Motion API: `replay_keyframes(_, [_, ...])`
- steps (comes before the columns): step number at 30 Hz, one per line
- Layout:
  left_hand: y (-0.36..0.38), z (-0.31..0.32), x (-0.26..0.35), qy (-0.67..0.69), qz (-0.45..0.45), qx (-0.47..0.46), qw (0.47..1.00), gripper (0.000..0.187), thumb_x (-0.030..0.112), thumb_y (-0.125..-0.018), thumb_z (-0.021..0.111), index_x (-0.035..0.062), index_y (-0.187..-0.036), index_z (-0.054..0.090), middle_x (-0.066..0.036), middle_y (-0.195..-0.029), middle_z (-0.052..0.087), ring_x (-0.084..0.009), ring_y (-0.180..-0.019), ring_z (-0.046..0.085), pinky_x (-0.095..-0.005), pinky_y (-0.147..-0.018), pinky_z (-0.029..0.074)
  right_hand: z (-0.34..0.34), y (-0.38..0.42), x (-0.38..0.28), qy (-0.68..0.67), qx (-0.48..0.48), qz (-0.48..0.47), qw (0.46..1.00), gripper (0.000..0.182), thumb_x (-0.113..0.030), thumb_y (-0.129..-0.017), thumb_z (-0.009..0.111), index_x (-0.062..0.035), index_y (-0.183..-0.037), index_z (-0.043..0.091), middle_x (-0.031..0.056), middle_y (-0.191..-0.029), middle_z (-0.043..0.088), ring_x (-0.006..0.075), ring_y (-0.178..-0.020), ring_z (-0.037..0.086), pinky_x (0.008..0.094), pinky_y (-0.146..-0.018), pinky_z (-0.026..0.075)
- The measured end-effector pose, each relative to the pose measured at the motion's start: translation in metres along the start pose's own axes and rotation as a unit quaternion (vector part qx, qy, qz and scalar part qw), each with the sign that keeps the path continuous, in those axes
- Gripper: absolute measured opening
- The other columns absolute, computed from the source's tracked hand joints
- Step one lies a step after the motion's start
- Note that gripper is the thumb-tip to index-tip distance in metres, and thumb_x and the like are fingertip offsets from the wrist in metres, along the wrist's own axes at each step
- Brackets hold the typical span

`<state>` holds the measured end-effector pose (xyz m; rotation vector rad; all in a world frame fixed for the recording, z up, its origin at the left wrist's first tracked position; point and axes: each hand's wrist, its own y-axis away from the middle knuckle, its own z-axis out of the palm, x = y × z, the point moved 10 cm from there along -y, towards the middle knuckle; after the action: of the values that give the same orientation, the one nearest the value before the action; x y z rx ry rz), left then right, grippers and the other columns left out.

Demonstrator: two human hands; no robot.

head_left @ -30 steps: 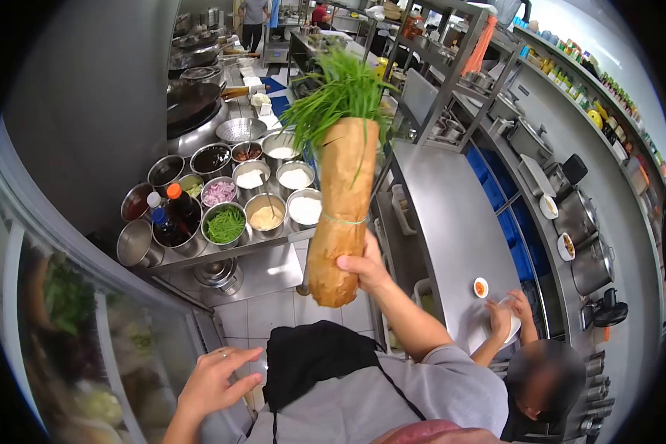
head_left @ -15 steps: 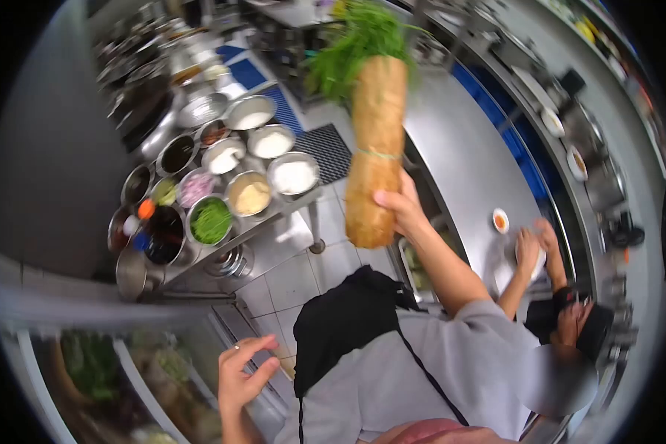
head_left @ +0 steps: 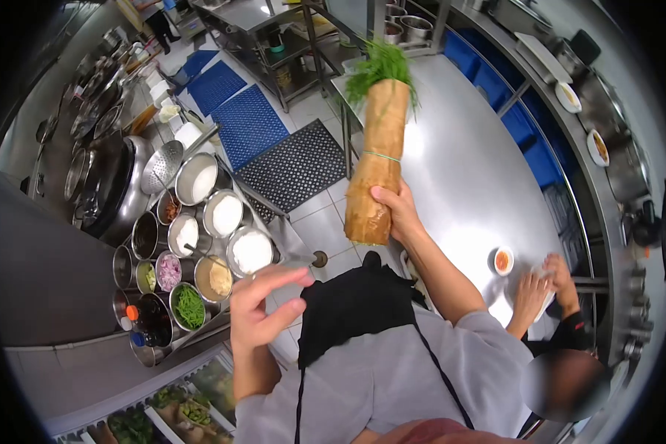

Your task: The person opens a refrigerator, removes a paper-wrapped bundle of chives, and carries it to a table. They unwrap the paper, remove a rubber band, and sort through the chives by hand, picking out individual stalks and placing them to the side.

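Note:
My right hand (head_left: 397, 209) grips a paper-wrapped bundle of green herbs (head_left: 382, 159) near its lower end, thumb across the front. Brown paper covers the stems, a thin band circles the middle, and feathery green leaves (head_left: 383, 65) stick out at the top. The bundle is held nearly upright in the air, between the pot stand and the steel worktable (head_left: 451, 133). To the left, my left hand (head_left: 266, 307) is raised with thumb and fingers apart, holding nothing. It is in front of the steel pots, near one with chopped green herbs (head_left: 190, 307).
Several steel pots with white powder (head_left: 253, 251), chopped onion (head_left: 169, 272) and sauces stand at left beside a wok (head_left: 118, 185). Rubber mats (head_left: 296, 166) lie on the floor. A co-worker's hands (head_left: 544, 285) work by a small bowl (head_left: 502, 260). Chilled vegetable bins (head_left: 192, 411) are at lower left.
The view has swung, and the vegetable bins now sit lower and look smaller. My left hand has risen toward the pots. My right hand still holds the bundle.

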<state>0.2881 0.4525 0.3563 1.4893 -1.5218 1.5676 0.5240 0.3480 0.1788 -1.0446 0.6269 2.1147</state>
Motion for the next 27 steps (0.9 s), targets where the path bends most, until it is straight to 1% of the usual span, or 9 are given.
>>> replay_keyframes(4, [-0.09, 0.036, -0.022, 0.025, 0.003, -0.068, 0.997, 0.036, 0.006, -0.08, 0.07, -0.0025, -0.115, 0.066, -0.015, -0.095, 0.071, -0.0235, -0.088, 0.068, -0.0332, -0.08, 0.051, -0.038, -0.038, -0.035, 0.019, 0.06, -0.02, 0.998, 0.056, -0.014, -0.08, 0.072, -0.0002, -0.128, 0.047, 0.0108, -0.111, 0.062, 0.0199, -0.099, 0.063, 0.0347, -0.087, 0.052])
replay_keyframes(6, [-0.129, 0.058, -0.034, 0.02, 0.003, -0.122, 0.992, 0.039, 0.007, -0.08, 0.07, -0.0042, -0.117, 0.064, -0.016, -0.097, 0.07, -0.0232, -0.091, 0.067, -0.0337, -0.083, 0.05, -0.056, -0.058, -0.048, 0.043, 0.083, -0.035, 0.995, 0.055, -0.014, -0.079, 0.074, 0.0007, -0.125, 0.048, 0.0115, -0.109, 0.062, 0.0199, -0.096, 0.064, 0.0346, -0.084, 0.053])
replay_keyframes(9, [-0.183, 0.083, -0.071, 0.046, -0.028, -0.154, 0.987, 0.037, 0.007, -0.082, 0.07, -0.0039, -0.117, 0.064, -0.014, -0.101, 0.069, -0.0224, -0.095, 0.066, -0.0324, -0.086, 0.05, -0.079, -0.082, -0.061, 0.061, 0.134, -0.046, 0.988, 0.056, -0.013, -0.078, 0.077, 0.0017, -0.123, 0.048, 0.0121, -0.106, 0.063, 0.0198, -0.091, 0.065, 0.0345, -0.08, 0.055])
replay_keyframes(12, [-0.232, 0.102, -0.154, 0.128, -0.121, -0.128, 0.976, 0.035, 0.005, -0.09, 0.065, -0.0026, -0.124, 0.059, -0.01, -0.107, 0.067, -0.0158, -0.099, 0.064, -0.0287, -0.088, 0.05, -0.099, -0.109, -0.062, 0.052, 0.163, -0.056, 0.984, 0.056, -0.014, -0.079, 0.077, 0.0032, -0.123, 0.047, 0.0121, -0.106, 0.063, 0.0197, -0.091, 0.065, 0.0346, -0.08, 0.055])
replay_keyframes(16, [-0.302, 0.13, -0.264, 0.075, -0.169, -0.107, 0.977, 0.05, 0.019, -0.09, 0.068, 0.0002, -0.134, 0.052, -0.013, -0.125, 0.059, -0.0184, -0.114, 0.057, -0.0324, -0.096, 0.046, -0.105, -0.147, -0.074, 0.057, 0.19, -0.077, 0.977, 0.057, -0.017, -0.08, 0.077, 0.0042, -0.123, 0.046, 0.0127, -0.107, 0.062, 0.0196, -0.094, 0.064, 0.0338, -0.08, 0.054])
replay_keyframes(19, [-0.33, 0.166, -0.321, 0.209, -0.33, -0.181, 0.903, 0.063, 0.024, -0.089, 0.07, 0.0016, -0.142, 0.043, -0.012, -0.127, 0.057, -0.0178, -0.115, 0.055, -0.0327, -0.097, 0.045, -0.117, -0.18, -0.074, 0.101, 0.238, -0.118, 0.959, 0.059, -0.024, -0.083, 0.076, 0.0035, -0.125, 0.045, 0.0125, -0.108, 0.062, 0.019, -0.097, 0.063, 0.0331, -0.082, 0.053])
replay_keyframes(21, [-0.358, 0.183, -0.344, 0.245, -0.298, -0.259, 0.885, 0.068, 0.025, -0.088, 0.071, 0.0021, -0.144, 0.04, -0.011, -0.127, 0.057, -0.017, -0.115, 0.055, -0.0319, -0.097, 0.044, -0.123, -0.201, -0.074, 0.152, 0.279, -0.138, 0.938, 0.06, -0.029, -0.086, 0.074, 0.0028, -0.127, 0.044, 0.0118, -0.109, 0.063, 0.0185, -0.099, 0.063, 0.0327, -0.083, 0.052])
replay_keyframes(24, [-0.384, 0.181, -0.354, 0.246, -0.284, -0.332, 0.865, 0.069, 0.023, -0.086, 0.074, 0.0013, -0.143, 0.041, -0.009, -0.125, 0.058, -0.0157, -0.114, 0.055, -0.0302, -0.097, 0.044, -0.14, -0.227, -0.06, 0.178, 0.324, -0.106, 0.923, 0.058, -0.034, -0.089, 0.069, 0.0013, -0.129, 0.047, 0.0104, -0.11, 0.062, 0.0171, -0.1, 0.061, 0.0313, -0.083, 0.052])
replay_keyframes(27, [-0.412, 0.183, -0.373, 0.239, -0.288, -0.375, 0.848, 0.071, 0.021, -0.083, 0.077, 0.0002, -0.141, 0.042, -0.01, -0.124, 0.058, -0.0163, -0.113, 0.056, -0.0307, -0.097, 0.044, -0.162, -0.231, -0.052, 0.077, 0.371, -0.014, 0.925, 0.051, -0.035, -0.091, 0.067, 0.0005, -0.125, 0.054, 0.0087, -0.105, 0.065, 0.0169, -0.096, 0.062, 0.0307, -0.078, 0.052])
